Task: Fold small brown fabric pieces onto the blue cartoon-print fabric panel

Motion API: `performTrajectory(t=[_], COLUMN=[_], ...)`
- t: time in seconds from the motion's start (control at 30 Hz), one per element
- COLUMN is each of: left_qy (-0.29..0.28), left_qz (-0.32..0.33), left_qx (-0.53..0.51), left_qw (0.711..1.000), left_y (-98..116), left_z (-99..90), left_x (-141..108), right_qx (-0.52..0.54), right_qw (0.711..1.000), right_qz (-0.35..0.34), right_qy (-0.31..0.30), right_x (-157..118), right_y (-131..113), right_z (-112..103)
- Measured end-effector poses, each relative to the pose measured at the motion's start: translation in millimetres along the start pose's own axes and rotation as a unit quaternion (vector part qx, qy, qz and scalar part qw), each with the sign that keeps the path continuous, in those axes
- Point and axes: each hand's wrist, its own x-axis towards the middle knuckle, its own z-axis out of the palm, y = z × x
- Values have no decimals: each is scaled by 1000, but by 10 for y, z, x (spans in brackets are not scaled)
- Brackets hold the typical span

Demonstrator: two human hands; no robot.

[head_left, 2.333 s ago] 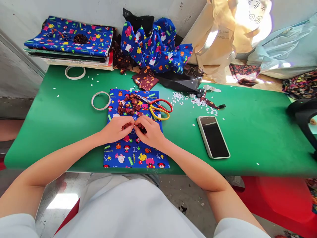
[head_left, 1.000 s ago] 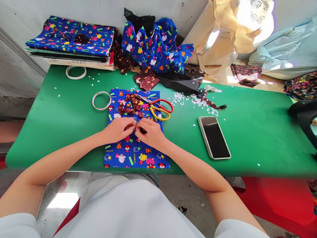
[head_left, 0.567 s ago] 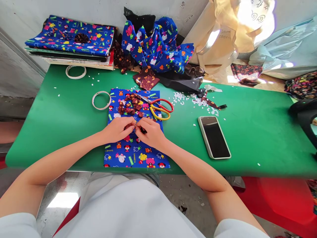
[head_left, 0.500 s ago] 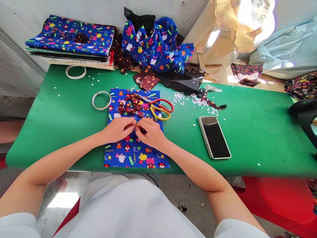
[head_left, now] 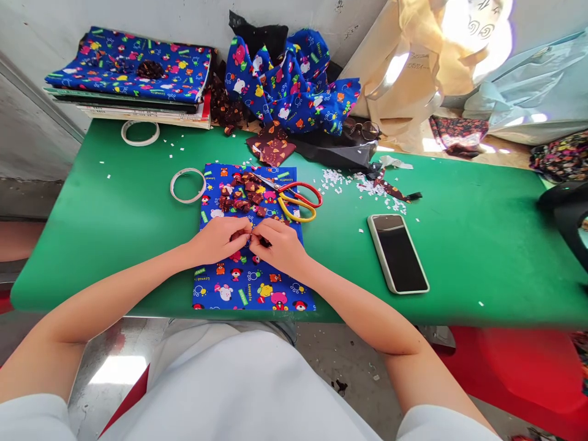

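Note:
Both hands meet over a blue patterned cloth on the green table. My left hand is closed in a pinch, its fingertips against those of my right hand, which is pinched too. A small dark piece shows partly beneath the right fingers; what the fingertips grip is too small to make out. Just beyond the hands lie several brown patterned fabric pieces. Scissors with one red and one yellow handle rest at the cloth's upper right, blades pointing left.
Tape rolls lie left of the cloth. A phone and white paper bits are on the right. Folded cloth tops a stack at the back left; crumpled blue cloth and glasses sit at the back.

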Motion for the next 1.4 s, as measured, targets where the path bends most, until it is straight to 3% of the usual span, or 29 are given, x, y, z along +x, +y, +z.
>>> performTrajectory(t=[0.43,1.4], left_qy=[0,-12], left_qz=[-6,3], left_qx=[-2,22], left_qw=[1000,1000], left_y=[22,5], left_z=[-6,6], left_x=[-2,-2], right_qx=[31,3], right_qw=[998,998], right_qz=[21,6], right_qy=[-43,-64], right_x=[4,-14], right_y=[-11,7], right_z=[-55,-45])
